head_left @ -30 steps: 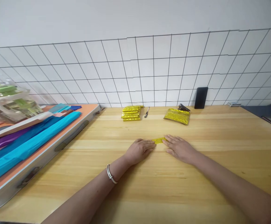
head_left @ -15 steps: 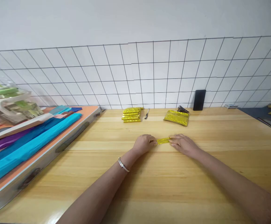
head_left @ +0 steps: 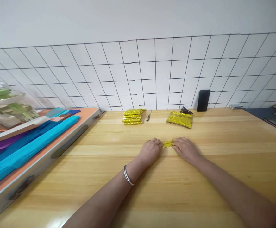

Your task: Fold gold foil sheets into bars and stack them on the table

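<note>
1. Nearest, over the near half of the tabletop [head_left: 176, 196]: silver bracelet [head_left: 128, 178] around the left wrist.
2. Along the left edge, running from near to far: large box [head_left: 88, 113] with an orange top. Lying on it: cyan sheet [head_left: 57, 133] lengthwise, then blue sheet [head_left: 38, 133], purple sheet [head_left: 0, 148] and pale board [head_left: 24, 127], with a green-topped bottle [head_left: 12, 109] behind.
3. Well in from both side edges, near the middle of the tabletop: gold strip [head_left: 167, 144], with a short stretch visible and both ends covered.
4. At the strip's left end: left hand [head_left: 151, 151], gripping it with bent fingers.
5. At its right end: right hand [head_left: 185, 149], pinching it between thumb and fingers.
6. Farther off, toward the far edge: gold packet [head_left: 179, 119], lying flat, with a black clip [head_left: 186, 110] just behind; too small to tell whether touching.
7. Left of the packet, near the far edge: gold rolls [head_left: 132, 117] in a row, with a pen [head_left: 148, 116] just beside.
8. At the far edge: black slab [head_left: 203, 100], upright by the tiled wall [head_left: 164, 69].
9. By the far right corner: small pale pile [head_left: 236, 106], details unclear.
</note>
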Motion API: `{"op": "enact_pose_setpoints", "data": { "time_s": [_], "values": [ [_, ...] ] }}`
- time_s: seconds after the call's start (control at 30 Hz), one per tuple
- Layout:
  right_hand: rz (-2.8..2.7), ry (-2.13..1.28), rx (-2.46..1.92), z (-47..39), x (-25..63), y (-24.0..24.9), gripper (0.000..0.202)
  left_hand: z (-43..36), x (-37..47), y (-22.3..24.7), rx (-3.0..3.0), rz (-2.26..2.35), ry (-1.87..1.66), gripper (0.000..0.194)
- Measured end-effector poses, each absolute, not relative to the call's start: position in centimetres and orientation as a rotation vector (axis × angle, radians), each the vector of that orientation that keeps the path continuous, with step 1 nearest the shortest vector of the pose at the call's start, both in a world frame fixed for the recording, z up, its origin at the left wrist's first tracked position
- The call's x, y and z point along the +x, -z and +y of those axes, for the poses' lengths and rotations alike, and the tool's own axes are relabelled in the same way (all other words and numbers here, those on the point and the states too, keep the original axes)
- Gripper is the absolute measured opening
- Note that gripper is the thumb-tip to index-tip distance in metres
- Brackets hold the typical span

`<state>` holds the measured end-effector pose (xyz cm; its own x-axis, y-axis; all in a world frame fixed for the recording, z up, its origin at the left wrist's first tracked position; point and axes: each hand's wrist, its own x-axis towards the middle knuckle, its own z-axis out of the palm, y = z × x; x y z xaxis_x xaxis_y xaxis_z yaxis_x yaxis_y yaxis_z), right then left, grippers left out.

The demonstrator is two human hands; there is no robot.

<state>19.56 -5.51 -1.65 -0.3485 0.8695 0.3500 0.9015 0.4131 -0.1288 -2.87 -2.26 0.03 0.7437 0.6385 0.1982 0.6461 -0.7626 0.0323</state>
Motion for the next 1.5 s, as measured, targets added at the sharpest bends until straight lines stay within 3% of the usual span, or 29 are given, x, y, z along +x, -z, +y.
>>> {"op": "enact_pose_setpoints", "data": {
  "time_s": [0.23, 0.4, 0.5, 0.73, 1.07, 1.5],
  "values": [
    [-2.556, 0.010, -1.408, -6.1, 17.2, 1.2, 0.061, -3.1, -2.1, -0.3, -2.855, -1.045, 0.197, 0.020],
    [-2.649, -0.106, -1.383, -6.2, 17.0, 1.4, 0.070, -4.3, -3.7, 0.5, -2.895, -1.073, 0.320, 0.053],
    [-2.657, -0.104, -1.365, -6.1, 17.4, 1.6, 0.070, -4.7, -6.4, 0.7, -2.993, -0.995, 0.258, 0.066],
    [-2.631, -0.075, -1.347, -6.1, 17.7, 2.1, 0.069, -4.1, -11.6, -0.9, -3.101, -1.165, 0.142, 0.057],
    [-2.629, -0.045, -1.385, -5.1, 17.8, 3.3, 0.066, -5.2, -1.2, 1.3, -2.975, -1.133, 0.437, 0.081],
    [-2.555, -0.086, -1.499, -4.9, 21.1, 2.4, 0.058, -4.8, -1.6, 1.8, -2.941, -1.117, 0.378, 0.072]
  ]
}}
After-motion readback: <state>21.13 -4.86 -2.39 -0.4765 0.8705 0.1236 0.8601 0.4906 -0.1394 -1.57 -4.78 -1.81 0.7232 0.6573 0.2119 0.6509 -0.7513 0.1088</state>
